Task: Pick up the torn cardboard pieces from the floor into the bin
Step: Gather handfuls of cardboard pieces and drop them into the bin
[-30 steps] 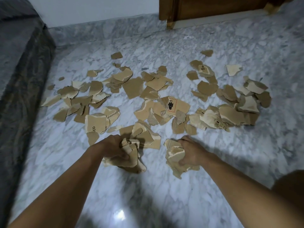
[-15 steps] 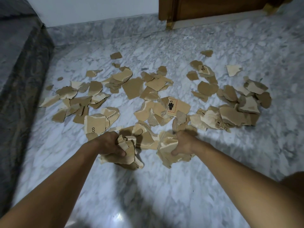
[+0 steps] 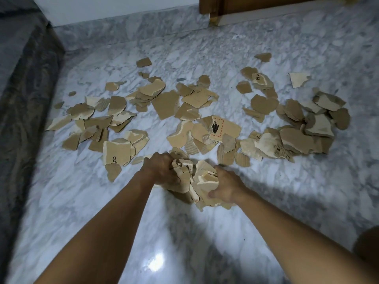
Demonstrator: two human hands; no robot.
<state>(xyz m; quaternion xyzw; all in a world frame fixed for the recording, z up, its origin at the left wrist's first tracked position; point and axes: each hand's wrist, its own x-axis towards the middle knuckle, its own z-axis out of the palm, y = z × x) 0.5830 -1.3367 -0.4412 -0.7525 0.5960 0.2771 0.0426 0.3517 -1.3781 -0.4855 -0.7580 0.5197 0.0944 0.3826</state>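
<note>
Several torn brown cardboard pieces (image 3: 166, 105) lie scattered across the marble floor (image 3: 287, 181), in loose heaps at the left, the middle and the right. One middle piece (image 3: 224, 129) bears a red-bordered black print. My left hand (image 3: 162, 171) grips a bunch of cardboard pieces (image 3: 185, 177) just above the floor. My right hand (image 3: 226, 187) grips a second bunch (image 3: 206, 181), pressed against the first. The two bunches meet between my hands. No bin is in view.
A dark grey marble ledge (image 3: 22, 99) runs along the left side. A wooden door frame (image 3: 211, 9) and a white wall (image 3: 123, 7) stand at the back. My knee (image 3: 367, 249) shows at the lower right.
My two hands have moved toward each other, bringing the two bunches of cardboard together. Both hands have also shifted a little away from me, toward the middle heap.
</note>
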